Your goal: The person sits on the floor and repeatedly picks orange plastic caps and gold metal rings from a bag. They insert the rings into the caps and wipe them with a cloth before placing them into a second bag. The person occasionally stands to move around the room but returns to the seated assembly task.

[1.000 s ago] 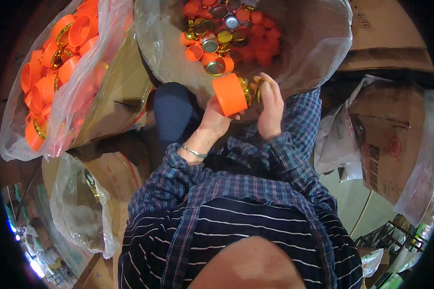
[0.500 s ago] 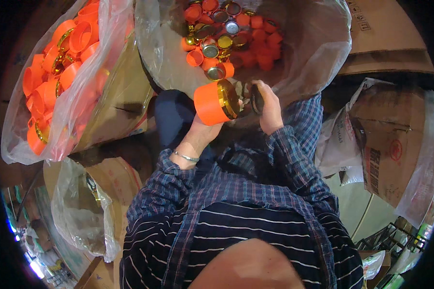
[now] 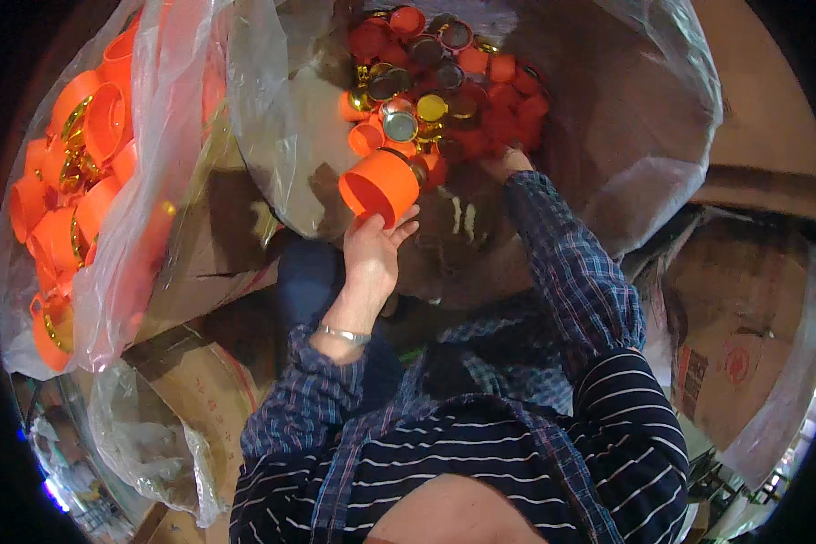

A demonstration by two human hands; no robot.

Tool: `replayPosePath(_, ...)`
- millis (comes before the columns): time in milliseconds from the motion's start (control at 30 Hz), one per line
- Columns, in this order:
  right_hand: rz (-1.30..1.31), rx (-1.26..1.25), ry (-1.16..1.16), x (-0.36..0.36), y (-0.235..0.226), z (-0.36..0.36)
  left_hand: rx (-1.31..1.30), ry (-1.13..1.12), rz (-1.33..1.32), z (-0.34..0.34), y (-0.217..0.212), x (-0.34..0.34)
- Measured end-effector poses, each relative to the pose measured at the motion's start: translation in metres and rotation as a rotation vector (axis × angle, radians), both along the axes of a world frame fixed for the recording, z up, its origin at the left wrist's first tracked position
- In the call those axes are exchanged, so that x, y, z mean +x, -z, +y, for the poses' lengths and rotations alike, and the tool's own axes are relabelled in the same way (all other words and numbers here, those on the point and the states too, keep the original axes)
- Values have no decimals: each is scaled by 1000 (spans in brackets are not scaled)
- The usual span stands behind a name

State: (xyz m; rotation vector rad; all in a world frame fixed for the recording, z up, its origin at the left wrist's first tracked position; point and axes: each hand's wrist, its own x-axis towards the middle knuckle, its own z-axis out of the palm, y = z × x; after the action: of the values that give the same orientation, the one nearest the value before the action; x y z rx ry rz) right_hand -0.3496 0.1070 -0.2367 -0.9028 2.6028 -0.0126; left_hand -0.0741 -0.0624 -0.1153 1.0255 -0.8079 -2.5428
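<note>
My left hand (image 3: 372,258) grips a hollow orange plastic cap (image 3: 381,188) from below, its open mouth tilted toward me. Gold trim shows at the far end of the cap. Stretched forward into a large carton lined with clear plastic (image 3: 648,163), my right hand (image 3: 510,164) is down beside a pile of smaller orange caps (image 3: 503,118). Its fingers are mostly hidden there, so what they hold cannot be told. Among the pile lie gold and silver round lids (image 3: 399,125).
On the left, a plastic-lined carton (image 3: 213,218) holds several large orange caps with gold bands (image 3: 72,154). Below it sits an open carton with a clear bag (image 3: 140,435). A brown carton (image 3: 734,299) stands at right, with cardboard flaps (image 3: 771,118) beyond.
My right hand has gone from beside the cap, where it held a dark round piece, forward into the carton. My left hand has turned the cap's open mouth toward me.
</note>
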Motion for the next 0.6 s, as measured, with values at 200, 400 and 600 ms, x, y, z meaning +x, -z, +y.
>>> replayPosePath(200,-40,311,352,-36,58,15,-153,-100,67,-1,-5,-8)
replayPosePath(400,-219,-51,330,-33,19,16,-311,88,62,7,0,-4)
replayPosePath(600,-1098,-767,237,47,-176,47,-471,86,128,9,-16,4)
